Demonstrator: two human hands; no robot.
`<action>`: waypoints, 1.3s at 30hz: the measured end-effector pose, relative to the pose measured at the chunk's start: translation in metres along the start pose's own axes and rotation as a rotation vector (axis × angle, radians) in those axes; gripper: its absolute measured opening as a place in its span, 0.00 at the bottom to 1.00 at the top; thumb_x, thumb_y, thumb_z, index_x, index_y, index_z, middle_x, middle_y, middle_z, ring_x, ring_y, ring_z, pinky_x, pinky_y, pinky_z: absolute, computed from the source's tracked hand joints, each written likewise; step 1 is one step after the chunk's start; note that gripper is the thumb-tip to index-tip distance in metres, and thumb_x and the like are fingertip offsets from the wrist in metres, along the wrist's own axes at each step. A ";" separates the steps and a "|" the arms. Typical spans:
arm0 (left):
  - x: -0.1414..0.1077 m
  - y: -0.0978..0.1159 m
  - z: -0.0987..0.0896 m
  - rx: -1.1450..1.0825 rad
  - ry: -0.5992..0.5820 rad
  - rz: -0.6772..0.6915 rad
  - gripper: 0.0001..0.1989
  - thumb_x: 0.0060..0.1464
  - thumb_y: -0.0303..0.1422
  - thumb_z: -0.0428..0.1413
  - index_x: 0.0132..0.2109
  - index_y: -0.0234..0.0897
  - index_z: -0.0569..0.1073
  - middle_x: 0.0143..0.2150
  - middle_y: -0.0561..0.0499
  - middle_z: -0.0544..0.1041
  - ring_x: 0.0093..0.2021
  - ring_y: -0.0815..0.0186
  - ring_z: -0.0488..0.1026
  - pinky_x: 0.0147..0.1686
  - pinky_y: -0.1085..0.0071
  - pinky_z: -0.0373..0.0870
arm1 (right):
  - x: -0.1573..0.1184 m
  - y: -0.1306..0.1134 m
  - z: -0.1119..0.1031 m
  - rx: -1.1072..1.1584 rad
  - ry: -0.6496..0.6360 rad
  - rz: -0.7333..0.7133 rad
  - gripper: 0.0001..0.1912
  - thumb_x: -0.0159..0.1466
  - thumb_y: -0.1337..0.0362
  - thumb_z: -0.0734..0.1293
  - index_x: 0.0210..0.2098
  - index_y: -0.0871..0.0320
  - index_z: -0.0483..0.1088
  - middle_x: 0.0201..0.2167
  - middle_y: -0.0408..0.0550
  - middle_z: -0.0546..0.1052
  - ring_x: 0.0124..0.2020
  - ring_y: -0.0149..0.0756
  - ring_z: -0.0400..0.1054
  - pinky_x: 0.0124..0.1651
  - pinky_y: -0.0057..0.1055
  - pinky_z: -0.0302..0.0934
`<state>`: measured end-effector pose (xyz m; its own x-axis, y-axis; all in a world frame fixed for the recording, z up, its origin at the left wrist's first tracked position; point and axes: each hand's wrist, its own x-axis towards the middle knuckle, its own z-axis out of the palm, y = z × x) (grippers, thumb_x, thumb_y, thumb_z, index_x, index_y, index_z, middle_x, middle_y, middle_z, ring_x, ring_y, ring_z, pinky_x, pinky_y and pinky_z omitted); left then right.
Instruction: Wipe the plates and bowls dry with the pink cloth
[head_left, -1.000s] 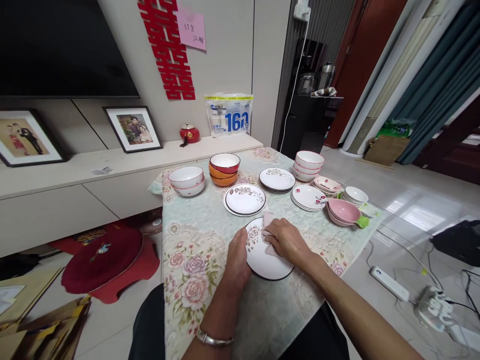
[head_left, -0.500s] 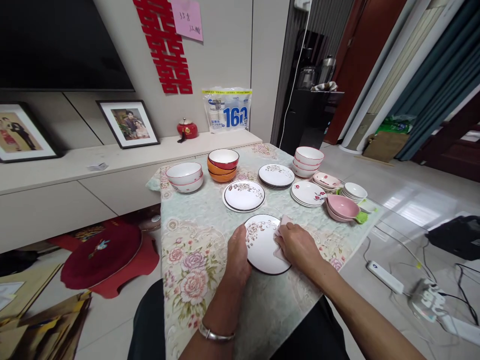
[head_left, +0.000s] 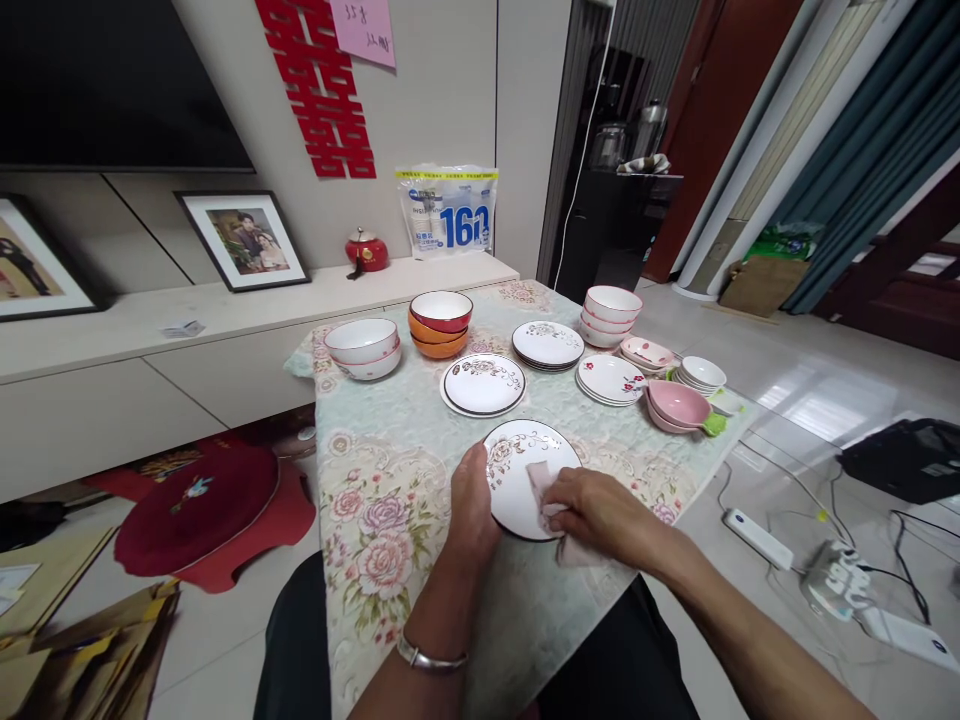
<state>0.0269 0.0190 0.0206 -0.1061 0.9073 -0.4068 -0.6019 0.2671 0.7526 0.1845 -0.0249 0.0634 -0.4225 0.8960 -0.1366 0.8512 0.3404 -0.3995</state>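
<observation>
A white plate (head_left: 517, 495) with a dark rim and brown flower pattern is tilted slightly above the near part of the table. Its left edge is gripped by my left hand (head_left: 474, 500), the fingers hidden beneath it. In my right hand (head_left: 592, 508) is a pale pink cloth (head_left: 538, 478), pressed on the plate's right side; part of the cloth hangs past the rim. Just beyond lies a similar patterned plate (head_left: 484, 384) on top of a white one. Farther right is a stack of patterned plates (head_left: 547, 342).
White bowls (head_left: 363, 345), orange and red bowls (head_left: 441, 320) and pink-rimmed bowls (head_left: 611, 312) stand toward the back. Flowered plates (head_left: 611, 378), pink dishes (head_left: 679, 405) and small white bowls (head_left: 701, 373) sit on the right. A flowered tablecloth (head_left: 386, 560) covers the table.
My right hand and the cloth have moved down from the plate's upper right edge to its lower right. My left hand keeps its hold. The view has shifted slightly.
</observation>
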 end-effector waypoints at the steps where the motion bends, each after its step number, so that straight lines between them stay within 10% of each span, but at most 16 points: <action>1: 0.000 -0.001 0.000 -0.004 -0.004 -0.007 0.10 0.47 0.37 0.58 0.35 0.36 0.75 0.29 0.51 0.79 0.32 0.62 0.75 0.35 0.67 0.69 | 0.000 0.007 -0.005 -0.056 -0.005 0.043 0.07 0.62 0.70 0.66 0.28 0.55 0.74 0.33 0.45 0.76 0.36 0.36 0.69 0.37 0.28 0.54; 9: 0.005 -0.007 -0.004 0.002 -0.042 0.029 0.13 0.48 0.37 0.58 0.41 0.35 0.75 0.34 0.47 0.81 0.35 0.60 0.77 0.37 0.66 0.70 | 0.050 0.022 0.004 -0.350 0.214 0.338 0.08 0.67 0.65 0.63 0.39 0.62 0.74 0.39 0.58 0.76 0.42 0.45 0.69 0.39 0.33 0.55; 16: 0.010 -0.010 -0.007 -0.003 -0.096 0.069 0.17 0.49 0.38 0.58 0.45 0.34 0.76 0.37 0.47 0.80 0.38 0.61 0.76 0.38 0.67 0.69 | 0.083 -0.009 0.017 -0.073 0.347 0.247 0.11 0.68 0.63 0.64 0.46 0.61 0.73 0.44 0.56 0.76 0.48 0.42 0.67 0.47 0.31 0.57; 23: 0.005 -0.005 -0.008 0.103 -0.069 0.117 0.13 0.50 0.38 0.56 0.38 0.33 0.77 0.34 0.49 0.78 0.34 0.65 0.73 0.35 0.69 0.68 | 0.049 -0.016 0.018 0.083 0.197 -0.165 0.03 0.64 0.67 0.68 0.38 0.57 0.75 0.38 0.48 0.75 0.43 0.37 0.67 0.45 0.28 0.57; 32: 0.004 -0.006 -0.003 0.015 -0.011 0.030 0.16 0.49 0.37 0.56 0.43 0.33 0.76 0.38 0.46 0.81 0.34 0.63 0.76 0.36 0.67 0.70 | 0.062 0.012 0.007 -0.180 0.317 0.355 0.11 0.68 0.64 0.63 0.45 0.63 0.73 0.42 0.58 0.76 0.44 0.44 0.69 0.42 0.32 0.56; 39: 0.007 -0.005 -0.008 0.027 -0.049 0.050 0.13 0.53 0.38 0.55 0.40 0.34 0.75 0.33 0.49 0.79 0.33 0.64 0.75 0.34 0.70 0.69 | 0.087 -0.026 0.024 0.041 0.353 0.118 0.10 0.66 0.66 0.65 0.46 0.62 0.72 0.44 0.54 0.76 0.47 0.40 0.68 0.47 0.30 0.57</action>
<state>0.0231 0.0217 0.0098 -0.0966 0.9344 -0.3429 -0.5749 0.2288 0.7855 0.1187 0.0374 0.0402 -0.1822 0.9740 0.1345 0.8714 0.2234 -0.4367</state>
